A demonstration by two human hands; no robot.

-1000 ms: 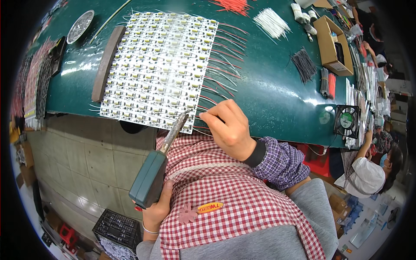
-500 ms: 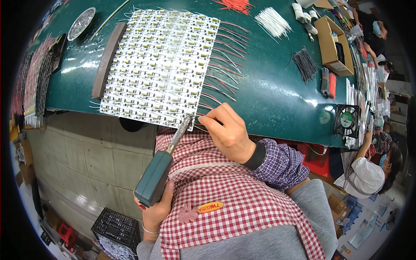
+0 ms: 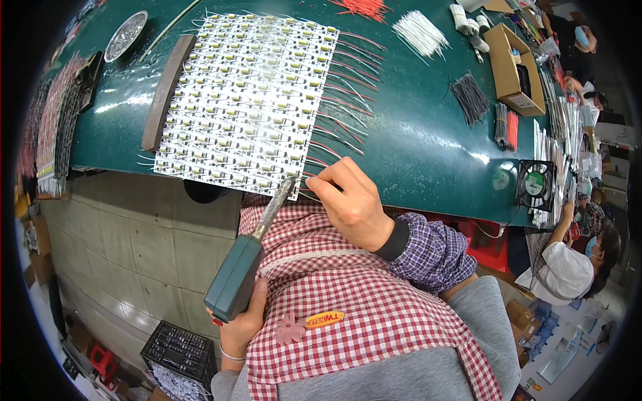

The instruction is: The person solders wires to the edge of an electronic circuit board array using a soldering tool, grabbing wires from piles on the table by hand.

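Note:
A white panel of circuit boards (image 3: 234,110), dotted with rows of small yellow and black parts, lies on the green table. Red, black and white wires (image 3: 351,77) stick out from its right side. My left hand (image 3: 246,327) is closed round the handle of a dark green soldering gun (image 3: 235,273). The gun's metal tip meets or nearly meets the panel's near right corner; contact is too small to tell. Beside that corner, my right hand (image 3: 353,208) pinches a thin wire (image 3: 306,175), its fingers hiding most of it.
A brown bar (image 3: 168,93) lies along the panel's left edge; a metal dish (image 3: 126,36) stands beyond. White wires (image 3: 421,35), black wires (image 3: 470,99), a cardboard box (image 3: 513,73) and a small fan (image 3: 535,185) are to the right. Other people work at far right.
The soldering gun in my left hand has shifted slightly left and toward me, its tip staying by the same corner. My right hand keeps its place.

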